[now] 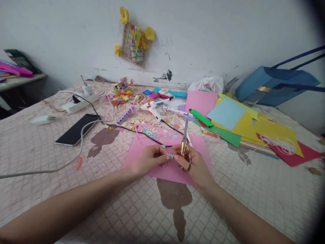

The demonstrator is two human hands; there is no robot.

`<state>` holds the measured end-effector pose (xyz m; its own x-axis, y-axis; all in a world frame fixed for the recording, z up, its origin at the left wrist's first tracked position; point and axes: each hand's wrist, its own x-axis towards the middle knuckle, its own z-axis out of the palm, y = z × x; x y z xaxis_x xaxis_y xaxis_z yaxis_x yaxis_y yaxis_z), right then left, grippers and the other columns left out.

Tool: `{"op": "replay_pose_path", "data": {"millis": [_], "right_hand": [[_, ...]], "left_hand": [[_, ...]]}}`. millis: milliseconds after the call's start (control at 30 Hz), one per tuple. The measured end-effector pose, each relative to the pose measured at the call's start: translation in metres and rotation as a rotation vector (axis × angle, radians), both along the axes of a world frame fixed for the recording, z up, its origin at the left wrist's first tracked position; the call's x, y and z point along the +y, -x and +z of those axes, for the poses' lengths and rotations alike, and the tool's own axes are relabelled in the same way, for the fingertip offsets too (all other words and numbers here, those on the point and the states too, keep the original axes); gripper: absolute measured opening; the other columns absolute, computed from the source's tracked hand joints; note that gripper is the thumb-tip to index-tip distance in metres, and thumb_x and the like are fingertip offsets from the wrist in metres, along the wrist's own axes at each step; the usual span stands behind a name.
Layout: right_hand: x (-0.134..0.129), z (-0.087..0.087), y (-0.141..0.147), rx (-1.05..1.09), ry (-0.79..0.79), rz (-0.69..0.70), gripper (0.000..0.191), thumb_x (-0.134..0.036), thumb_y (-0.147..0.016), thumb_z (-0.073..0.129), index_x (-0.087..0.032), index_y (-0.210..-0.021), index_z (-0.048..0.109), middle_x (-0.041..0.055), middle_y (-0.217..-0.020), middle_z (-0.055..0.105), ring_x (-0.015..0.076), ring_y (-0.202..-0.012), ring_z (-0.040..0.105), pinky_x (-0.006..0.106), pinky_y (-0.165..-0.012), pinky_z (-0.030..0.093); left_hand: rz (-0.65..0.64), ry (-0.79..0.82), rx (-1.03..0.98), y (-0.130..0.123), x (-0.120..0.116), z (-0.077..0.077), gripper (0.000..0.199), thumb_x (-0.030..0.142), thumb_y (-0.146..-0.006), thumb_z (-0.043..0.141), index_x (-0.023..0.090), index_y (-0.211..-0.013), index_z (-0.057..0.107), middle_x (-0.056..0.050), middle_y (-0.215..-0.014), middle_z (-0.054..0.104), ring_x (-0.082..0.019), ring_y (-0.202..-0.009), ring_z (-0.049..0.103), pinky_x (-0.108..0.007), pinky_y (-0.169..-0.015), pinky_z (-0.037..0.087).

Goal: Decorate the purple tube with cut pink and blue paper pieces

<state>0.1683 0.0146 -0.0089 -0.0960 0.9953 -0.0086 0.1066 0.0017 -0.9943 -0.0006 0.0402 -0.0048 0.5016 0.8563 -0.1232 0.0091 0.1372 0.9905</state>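
Between my two hands is a small light-blue paper piece (170, 156). My left hand (153, 158) pinches it with thumb and fingertips. My right hand (194, 164) holds gold-handled scissors (185, 137) with the blades pointing away from me, and its fingertips come close to the blue piece; whether they touch it I cannot tell. Beneath both hands lies a pink paper sheet (138, 156). Tiny blue and yellow paper scraps (150, 132) are strewn over its far part, and a black cord runs across it.
A white glue gun (152, 110) lies beyond the sheet. Left are a dark phone (77, 130) and a white power strip (80, 103). Coloured paper sheets (243, 127), a green marker (201, 117) and a blue bag (271, 86) are to the right. Cables cross the left side.
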Motion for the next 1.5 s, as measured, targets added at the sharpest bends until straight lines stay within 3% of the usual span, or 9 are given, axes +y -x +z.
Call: {"op": "replay_pose_path", "data": {"millis": [467, 900, 1100, 1300, 1500], "right_hand": [[0.0002, -0.0016, -0.0025, 0.016, 0.012, 0.019, 0.027, -0.033, -0.071, 0.064, -0.021, -0.093, 0.056, -0.0014, -0.078, 0.053, 0.0088, -0.057, 0.042, 0.021, -0.047, 0.033], [-0.001, -0.001, -0.0019, -0.086, -0.079, 0.01, 0.021, -0.021, -0.075, 0.059, -0.021, -0.096, 0.054, -0.0015, -0.078, 0.056, 0.0104, -0.065, 0.051, 0.022, -0.059, 0.04], [-0.0008, -0.0031, -0.0013, -0.107, -0.122, 0.014, 0.022, -0.019, -0.076, 0.058, -0.022, -0.097, 0.054, -0.0009, -0.081, 0.056, 0.0117, -0.071, 0.054, 0.024, -0.065, 0.042], [-0.0008, 0.0005, 0.0003, -0.104, -0.105, 0.001, 0.021, -0.022, -0.075, 0.059, -0.021, -0.096, 0.055, -0.0005, -0.079, 0.056, 0.0117, -0.068, 0.052, 0.024, -0.061, 0.041], [-0.0005, 0.0055, -0.0013, -0.042, -0.058, -0.037, 0.019, -0.029, -0.076, 0.058, -0.019, -0.093, 0.054, -0.0034, -0.067, 0.05, 0.0087, -0.053, 0.043, 0.021, -0.048, 0.035]], "left_hand": [[0.011, 0.047, -0.023, 0.0001, 0.0002, -0.0042, 0.021, 0.031, -0.072, 0.064, 0.012, -0.071, 0.055, 0.001, -0.062, 0.055, -0.008, -0.058, 0.049, -0.021, -0.056, 0.036], [0.049, 0.016, -0.082, -0.0017, -0.0004, -0.0088, 0.02, 0.027, -0.068, 0.067, 0.011, -0.072, 0.055, 0.001, -0.064, 0.056, -0.008, -0.06, 0.05, -0.022, -0.058, 0.037], [0.03, 0.03, -0.017, -0.0023, -0.0005, -0.0058, 0.021, 0.028, -0.069, 0.067, 0.01, -0.071, 0.056, 0.002, -0.061, 0.055, -0.007, -0.056, 0.05, -0.021, -0.055, 0.038], [0.013, -0.023, -0.021, -0.0018, -0.0019, -0.0042, 0.02, 0.028, -0.071, 0.065, 0.01, -0.069, 0.056, 0.0, -0.06, 0.056, -0.009, -0.056, 0.052, -0.022, -0.056, 0.04], [0.003, -0.06, -0.048, -0.0004, -0.002, -0.0032, 0.018, 0.026, -0.073, 0.063, 0.01, -0.069, 0.056, 0.0, -0.061, 0.056, -0.009, -0.057, 0.052, -0.022, -0.056, 0.039]]}}
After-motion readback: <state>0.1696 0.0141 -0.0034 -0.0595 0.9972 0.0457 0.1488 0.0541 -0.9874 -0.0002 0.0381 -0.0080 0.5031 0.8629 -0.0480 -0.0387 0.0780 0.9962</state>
